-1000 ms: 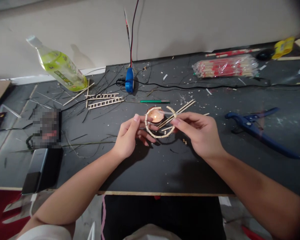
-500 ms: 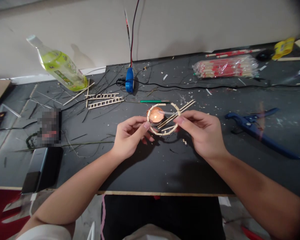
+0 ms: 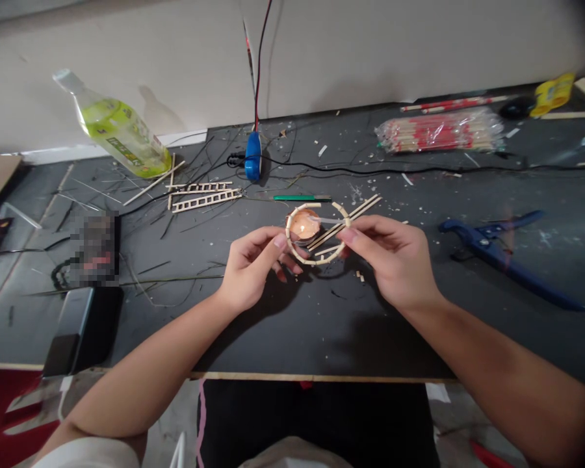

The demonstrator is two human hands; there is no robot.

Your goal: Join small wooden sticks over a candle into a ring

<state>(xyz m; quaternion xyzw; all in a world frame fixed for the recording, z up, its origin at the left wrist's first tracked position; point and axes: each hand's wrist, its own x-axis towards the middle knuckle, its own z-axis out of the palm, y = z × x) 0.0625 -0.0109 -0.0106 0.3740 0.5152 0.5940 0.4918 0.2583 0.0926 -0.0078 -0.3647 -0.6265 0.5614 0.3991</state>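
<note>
Between my hands is a ring of short pale wooden stick pieces (image 3: 316, 262), with a gap at its far side. My left hand (image 3: 253, 263) pinches the ring's left edge between thumb and fingers. On the opposite edge, my right hand (image 3: 387, 253) pinches it too. Behind the ring, a small round dish (image 3: 303, 225) with a shiny orange-pink inside sits on the table, partly covered by the ring. Thin wooden sticks (image 3: 365, 207) lie beside the dish, seen partly through the ring. A green-handled craft knife (image 3: 295, 197) rests just beyond.
Blue cutting pliers (image 3: 507, 257) lie at right. Farther back are a bag of red-and-wood sticks (image 3: 439, 132) and a blue switch box on a cable (image 3: 253, 157). Small wooden ladders (image 3: 207, 200) and a green drink bottle (image 3: 119, 133) stand left, with a power bank (image 3: 73, 325) near the front edge.
The ring's left side has shifted slightly left and my left thumb has moved up a little along it. My right hand stays nearly still.
</note>
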